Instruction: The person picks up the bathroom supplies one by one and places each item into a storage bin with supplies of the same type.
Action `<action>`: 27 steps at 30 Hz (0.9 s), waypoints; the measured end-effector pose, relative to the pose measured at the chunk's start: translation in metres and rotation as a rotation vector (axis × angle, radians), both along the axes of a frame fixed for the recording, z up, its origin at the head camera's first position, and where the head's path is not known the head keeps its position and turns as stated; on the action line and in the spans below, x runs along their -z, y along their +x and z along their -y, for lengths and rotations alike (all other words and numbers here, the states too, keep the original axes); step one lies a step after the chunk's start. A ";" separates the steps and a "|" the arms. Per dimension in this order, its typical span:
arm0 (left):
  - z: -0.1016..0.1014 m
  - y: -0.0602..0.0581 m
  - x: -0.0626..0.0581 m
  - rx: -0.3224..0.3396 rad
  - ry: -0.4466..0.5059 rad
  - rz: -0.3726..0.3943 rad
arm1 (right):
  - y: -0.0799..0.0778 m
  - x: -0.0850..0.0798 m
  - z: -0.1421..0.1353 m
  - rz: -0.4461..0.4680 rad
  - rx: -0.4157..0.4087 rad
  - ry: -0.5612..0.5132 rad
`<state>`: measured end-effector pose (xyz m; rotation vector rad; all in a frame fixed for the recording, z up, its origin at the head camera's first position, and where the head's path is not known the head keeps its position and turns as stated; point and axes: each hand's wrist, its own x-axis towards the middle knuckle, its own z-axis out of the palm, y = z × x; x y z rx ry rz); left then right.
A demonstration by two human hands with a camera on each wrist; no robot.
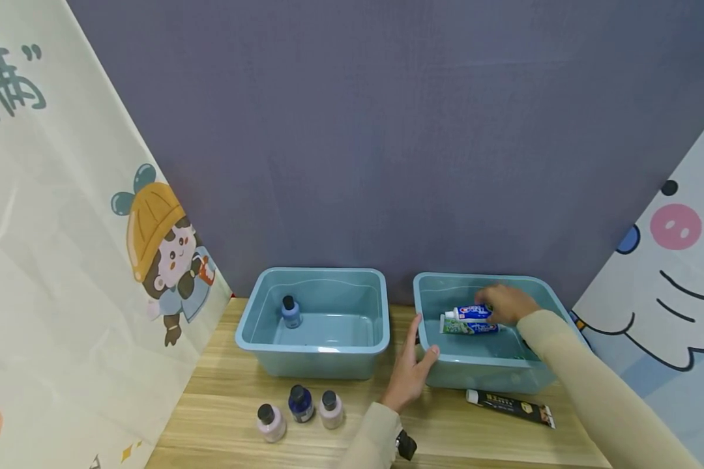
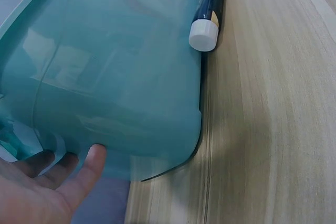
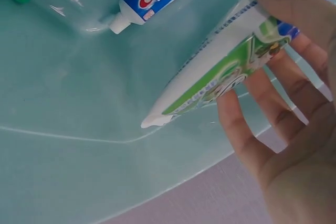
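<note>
Tbl (image 1: 211, 404) in front of me: lt wood-look top, grain running approx L-R. Toward the back I've got 2 lt-blue plastic bins side by side, L bin (image 1: 317, 365) + R bin (image 1: 475, 376), wood showing in the gap btwn. My side of L bin: 3 small btls, blk caps, upright, close together: L pink btl (image 1: 272, 425), dk blue btl (image 1: 302, 407) in mid, R pink btl (image 1: 331, 413). My side of R bin: blk tube (image 1: 510, 405) lying down, wht cap to L, flat end R + nearer me. Tube's just beside the bin wall; can't tell if touching.

Three bottles (image 1: 302, 406) stand before the left bin (image 1: 317, 365), a tube (image 1: 512, 404) before the right bin (image 1: 475, 376).
</note>
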<state>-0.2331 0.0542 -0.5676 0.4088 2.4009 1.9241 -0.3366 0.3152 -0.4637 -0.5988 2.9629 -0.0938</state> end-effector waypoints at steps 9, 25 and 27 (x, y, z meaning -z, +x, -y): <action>0.001 -0.001 0.001 -0.011 -0.013 0.009 | -0.004 0.011 0.001 0.074 0.030 -0.003; 0.001 -0.001 0.000 -0.004 -0.020 0.001 | -0.008 0.039 -0.003 0.043 0.028 0.026; 0.000 -0.001 0.000 -0.007 -0.024 0.001 | -0.009 0.042 -0.004 0.041 0.024 0.034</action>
